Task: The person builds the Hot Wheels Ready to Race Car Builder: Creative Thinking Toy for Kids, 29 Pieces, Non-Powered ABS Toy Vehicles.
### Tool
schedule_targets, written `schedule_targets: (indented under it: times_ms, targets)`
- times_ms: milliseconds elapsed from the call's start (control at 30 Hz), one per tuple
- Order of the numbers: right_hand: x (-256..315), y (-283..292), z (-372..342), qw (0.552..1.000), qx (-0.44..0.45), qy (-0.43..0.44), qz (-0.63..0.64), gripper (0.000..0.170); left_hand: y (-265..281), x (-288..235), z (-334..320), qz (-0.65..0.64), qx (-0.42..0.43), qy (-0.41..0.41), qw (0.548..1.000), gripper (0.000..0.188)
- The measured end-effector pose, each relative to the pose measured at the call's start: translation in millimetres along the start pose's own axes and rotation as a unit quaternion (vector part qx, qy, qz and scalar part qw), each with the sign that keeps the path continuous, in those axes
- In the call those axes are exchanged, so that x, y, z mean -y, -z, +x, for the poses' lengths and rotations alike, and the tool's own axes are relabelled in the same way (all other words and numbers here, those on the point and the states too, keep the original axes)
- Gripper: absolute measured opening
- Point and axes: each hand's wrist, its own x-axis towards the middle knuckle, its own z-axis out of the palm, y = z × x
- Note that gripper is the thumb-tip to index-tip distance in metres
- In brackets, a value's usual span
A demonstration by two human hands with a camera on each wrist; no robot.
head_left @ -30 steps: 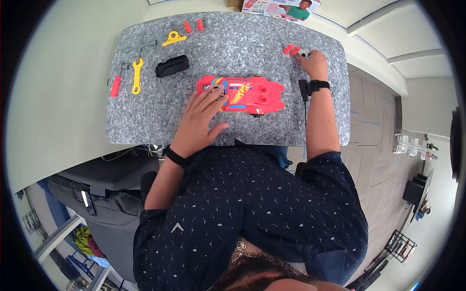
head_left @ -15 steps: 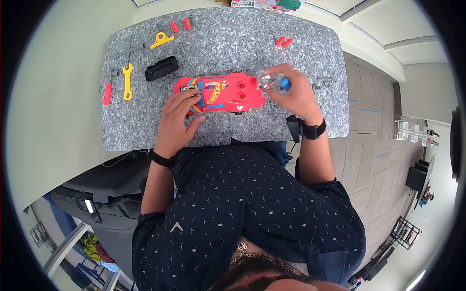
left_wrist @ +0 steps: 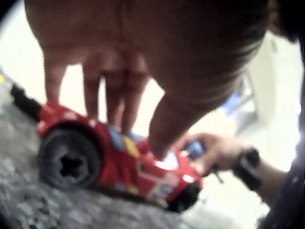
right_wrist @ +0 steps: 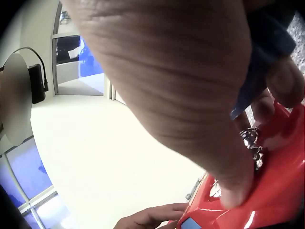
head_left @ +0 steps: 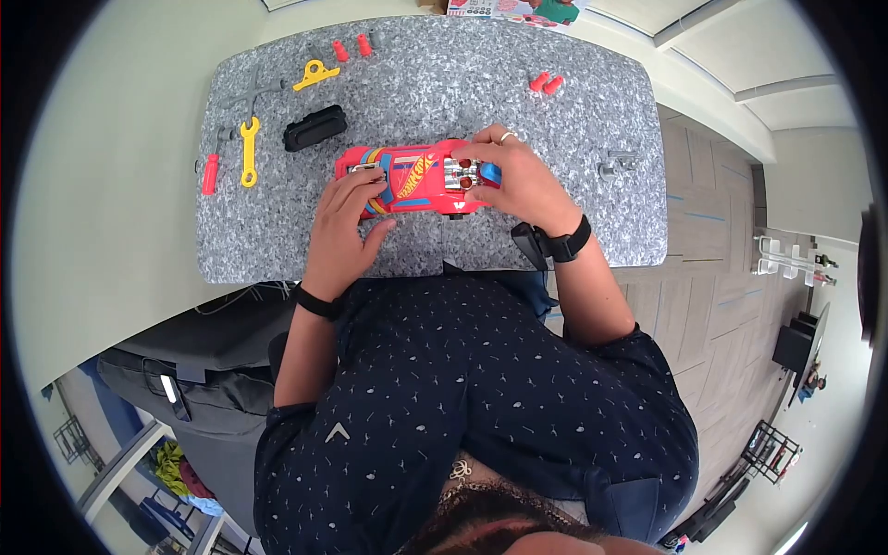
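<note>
A red toy car (head_left: 418,176) with yellow and blue markings stands on the speckled grey table. My left hand (head_left: 340,227) rests its fingers on the left end of the car, and the thumb sticks out to the side. A chrome toy engine piece (head_left: 457,173) with a blue part (head_left: 491,173) sits over the car's right end, covering the two round holes there. My right hand (head_left: 529,185) pinches this piece between thumb and fingers. Close up in the right wrist view, the thumb tip presses near the red body (right_wrist: 281,162), and the chrome is partly hidden.
Left of the car lie a black plastic part (head_left: 315,128), a yellow wrench (head_left: 249,153), a red-handled screwdriver (head_left: 211,173) and a grey cross-shaped tool (head_left: 252,95). Farther back are a yellow piece (head_left: 315,74) and red pegs (head_left: 546,83). Grey parts (head_left: 618,164) lie at right.
My right hand has brought the chrome engine piece from the table's far right corner onto the car's right end. My left hand stays on the car, which shifted slightly left in view.
</note>
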Motion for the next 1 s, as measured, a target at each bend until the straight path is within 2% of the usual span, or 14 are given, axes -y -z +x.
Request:
schedule_targets:
  times_ms: [33, 133, 267, 400, 467, 567, 667, 700, 767, 800, 833, 900, 933, 1000]
  targets:
    - [0, 1, -1, 1.000, -0.002, 0.006, -0.003, 0.054, 0, 1, -1, 0.000, 0.001, -0.003, 1.000, 0.052]
    - [-22, 23, 6, 0.995, -0.094, 0.021, -0.008, 0.055, 2, 3, 0, 0.003, -0.002, -0.013, 1.000, 0.052]
    - [-84, 50, 23, 0.932, -0.292, -0.078, -0.201, 0.044, 5, 3, -2, 0.000, 0.001, -0.011, 1.000, 0.052]
    - [-137, 78, 40, 0.921, -0.287, -0.125, -0.230, 0.041, 9, 9, -3, 0.007, 0.006, -0.007, 1.000, 0.052]
    - [-146, 84, 48, 0.925, -0.249, -0.167, -0.236, 0.038, 11, 10, -3, 0.015, 0.003, -0.005, 1.000, 0.052]
    - [-154, 85, 52, 0.920, -0.222, -0.165, -0.279, 0.032, 12, 7, -2, 0.001, -0.009, 0.009, 1.000, 0.051]
    - [-141, 90, 43, 0.912, -0.240, -0.165, -0.289, 0.026, 14, 1, 2, -0.016, -0.031, 0.008, 0.999, 0.052]
    - [-129, 92, 38, 0.926, -0.252, -0.152, -0.237, 0.024, 14, -1, 4, -0.021, -0.039, 0.004, 0.999, 0.053]
    - [-64, 92, 29, 0.945, -0.272, -0.127, -0.130, 0.020, 11, -9, 13, -0.123, -0.060, 0.007, 0.991, 0.051]
    - [-39, 86, 25, 0.959, -0.261, -0.114, -0.004, 0.016, 8, -14, 19, -0.174, -0.068, 0.008, 0.982, 0.051]
    - [-17, 79, 22, 0.956, -0.246, -0.098, 0.122, 0.013, 5, -22, 26, -0.260, -0.074, 0.026, 0.962, 0.049]
    - [26, 60, 12, 0.938, -0.203, -0.101, 0.261, 0.014, -5, -42, 43, -0.422, -0.086, 0.061, 0.900, 0.046]
    - [41, 50, 10, 0.922, -0.180, -0.101, 0.328, 0.014, -12, -50, 52, -0.463, -0.088, 0.048, 0.881, 0.046]
    - [46, 22, 8, 0.917, -0.162, -0.078, 0.357, 0.016, -24, -59, 68, -0.541, -0.093, 0.021, 0.836, 0.044]
